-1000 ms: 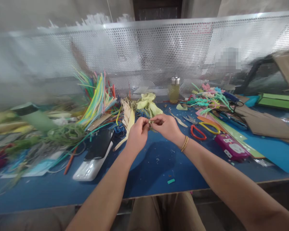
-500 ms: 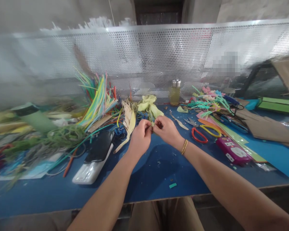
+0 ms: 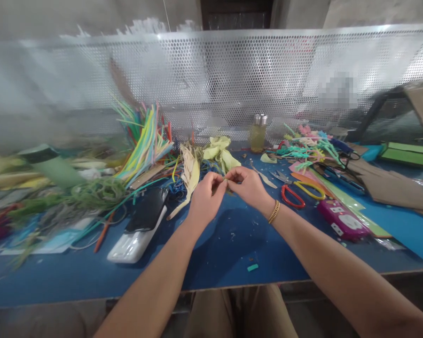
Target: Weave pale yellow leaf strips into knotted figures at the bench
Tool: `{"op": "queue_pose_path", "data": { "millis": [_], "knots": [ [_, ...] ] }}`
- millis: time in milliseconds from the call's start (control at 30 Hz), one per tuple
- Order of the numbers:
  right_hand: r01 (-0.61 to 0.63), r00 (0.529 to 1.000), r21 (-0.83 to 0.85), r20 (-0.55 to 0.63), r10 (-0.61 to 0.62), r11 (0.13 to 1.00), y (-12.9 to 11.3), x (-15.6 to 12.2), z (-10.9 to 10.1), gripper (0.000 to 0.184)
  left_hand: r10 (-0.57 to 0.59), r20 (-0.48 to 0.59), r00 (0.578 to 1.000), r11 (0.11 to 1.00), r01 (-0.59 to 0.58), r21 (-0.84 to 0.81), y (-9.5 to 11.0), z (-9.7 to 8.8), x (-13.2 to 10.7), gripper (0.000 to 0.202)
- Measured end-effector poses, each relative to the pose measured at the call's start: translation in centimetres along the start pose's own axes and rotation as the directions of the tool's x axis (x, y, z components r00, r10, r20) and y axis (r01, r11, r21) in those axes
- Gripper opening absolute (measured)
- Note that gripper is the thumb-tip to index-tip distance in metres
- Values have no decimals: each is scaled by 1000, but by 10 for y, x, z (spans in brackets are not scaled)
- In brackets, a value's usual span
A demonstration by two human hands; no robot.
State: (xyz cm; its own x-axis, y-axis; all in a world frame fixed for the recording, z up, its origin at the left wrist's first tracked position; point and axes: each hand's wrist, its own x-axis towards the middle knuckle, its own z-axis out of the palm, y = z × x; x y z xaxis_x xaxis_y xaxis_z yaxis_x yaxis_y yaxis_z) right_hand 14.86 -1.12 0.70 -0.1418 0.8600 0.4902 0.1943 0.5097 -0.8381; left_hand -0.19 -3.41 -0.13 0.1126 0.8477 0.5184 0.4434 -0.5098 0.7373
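My left hand (image 3: 209,195) and my right hand (image 3: 247,187) meet fingertip to fingertip above the middle of the blue table (image 3: 229,263). Both are closed in a pinch on something small and greenish that my fingers mostly cover, so I cannot make out what it is. Just beyond them lie pale yellow-green leaf-like pieces (image 3: 218,148). A dried, cream-coloured husk-like strip (image 3: 188,171) rests left of my left hand. Right of my right hand are scissors (image 3: 292,196) with one red and one yellow handle loop.
A bundle of coloured pipe cleaners (image 3: 144,141) leans at the back left, with tangled green string (image 3: 98,192) nearer. A black phone (image 3: 148,209) lies on a white case (image 3: 136,249). Back right stands a bottle (image 3: 258,134); a purple case (image 3: 341,220) and cardboard (image 3: 395,185) lie farther right.
Both hands stay pinched together in about the same place, with fingers slightly shifted. Less of the greenish thing shows between them. The whole view has moved a little.
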Motion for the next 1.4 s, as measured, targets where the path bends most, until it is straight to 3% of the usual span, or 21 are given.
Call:
{"op": "queue_pose_path", "data": {
  "millis": [100,233,400,533,633,700,833,967,1133,1267,1400],
  "knots": [
    [-3,999,1,35,3,1000,-2,1,-4,6,-14,16,1000,997,15,-77,-1,-2,2,16],
    [-14,995,24,96,12,1000,-4,1,-5,7,8,-7,1000,1000,-8,-6,-2,-3,3,11],
    [76,997,-232,-3,-79,970,-5,1,-4,3,40,-49,998,992,-34,120,2,-1,0,9],
    [168,985,-345,11,-174,923,-1,3,-7,7,60,-28,998,991,-56,124,5,-1,0,16],
    [200,980,-269,59,-191,942,2,4,-8,7,-39,-43,998,999,37,-29,3,-3,3,15],
    [199,980,-222,78,-186,955,2,4,-9,6,-114,1,993,980,113,-166,1,-4,6,16],
    [169,985,-189,74,-158,967,-1,3,-10,5,-131,36,991,961,135,-243,-4,-4,10,13],
    [89,993,-68,90,-83,994,-3,5,-15,18,-166,-10,986,919,150,-366,-9,-3,12,12],
    [-41,980,-46,192,49,998,3,7,-16,21,-244,51,968,832,236,-501,-5,-3,12,13],
    [-52,995,-26,84,54,998,11,8,-10,14,-259,81,962,816,263,-515,-2,-3,11,14],
    [-111,994,101,1,111,989,12,8,-5,17,-322,22,947,796,283,-535,-6,-2,11,13]
  ]
}}
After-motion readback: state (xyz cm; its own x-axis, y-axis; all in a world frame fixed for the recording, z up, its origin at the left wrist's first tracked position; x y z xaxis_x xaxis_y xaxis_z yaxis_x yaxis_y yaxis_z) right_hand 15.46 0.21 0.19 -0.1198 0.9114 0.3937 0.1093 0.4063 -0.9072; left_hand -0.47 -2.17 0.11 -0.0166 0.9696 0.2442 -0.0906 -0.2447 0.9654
